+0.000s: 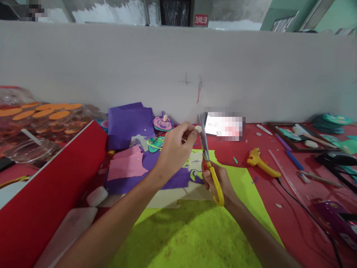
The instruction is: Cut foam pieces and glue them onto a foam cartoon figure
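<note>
A plain grey partition spans the back of the red counter, evenly lit, with a cross-shaped mark on it. Above its top edge show a grey wall patched white, a red sign and, rightward, a green wall.

A yellow glue gun is lying on the red tabletop, left of a blue pen. A lit phone is standing before the grey partition — and orange-topped clear containers are crowding together left of a red panel.
</note>
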`<action>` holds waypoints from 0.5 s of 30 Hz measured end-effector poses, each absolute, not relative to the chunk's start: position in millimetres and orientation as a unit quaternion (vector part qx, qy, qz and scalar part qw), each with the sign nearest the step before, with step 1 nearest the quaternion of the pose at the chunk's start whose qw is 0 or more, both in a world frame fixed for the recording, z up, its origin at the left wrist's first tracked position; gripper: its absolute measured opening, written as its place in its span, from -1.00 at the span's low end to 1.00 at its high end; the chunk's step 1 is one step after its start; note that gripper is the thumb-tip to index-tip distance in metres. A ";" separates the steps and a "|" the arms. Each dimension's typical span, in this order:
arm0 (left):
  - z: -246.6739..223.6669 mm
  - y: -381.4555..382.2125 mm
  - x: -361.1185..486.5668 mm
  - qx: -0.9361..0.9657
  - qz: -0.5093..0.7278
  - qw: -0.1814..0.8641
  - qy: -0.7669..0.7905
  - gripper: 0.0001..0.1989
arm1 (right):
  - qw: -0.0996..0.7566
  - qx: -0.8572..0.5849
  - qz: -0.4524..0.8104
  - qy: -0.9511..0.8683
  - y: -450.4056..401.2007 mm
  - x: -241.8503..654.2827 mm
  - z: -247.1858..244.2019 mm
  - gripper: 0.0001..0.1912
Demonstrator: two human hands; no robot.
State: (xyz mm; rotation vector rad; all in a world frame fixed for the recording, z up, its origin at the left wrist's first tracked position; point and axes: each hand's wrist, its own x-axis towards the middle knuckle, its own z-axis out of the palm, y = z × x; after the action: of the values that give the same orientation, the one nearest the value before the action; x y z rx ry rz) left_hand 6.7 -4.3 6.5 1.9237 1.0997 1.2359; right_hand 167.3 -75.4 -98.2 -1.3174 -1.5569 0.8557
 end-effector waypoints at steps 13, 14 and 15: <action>7.8 -4.5 7.3 0.718 0.470 0.292 0.421 -0.81 | 0.434 -0.545 0.350 -0.626 -75.8 168.5 -94.2 -0.42; 8.1 -4.6 7.4 0.718 0.470 0.294 0.421 -0.82 | 0.436 -0.544 0.350 -0.626 -75.7 168.8 -94.1 -0.42; 8.3 -4.6 7.3 0.717 0.470 0.296 0.421 -0.82 | 0.437 -0.544 0.350 -0.625 -75.6 169.0 -94.1 -0.42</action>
State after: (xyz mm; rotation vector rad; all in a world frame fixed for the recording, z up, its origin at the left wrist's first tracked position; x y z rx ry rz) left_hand 7.3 -4.6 8.3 1.9065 1.1198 1.2512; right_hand 169.0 -75.6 -94.1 -1.3531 -1.5545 0.8705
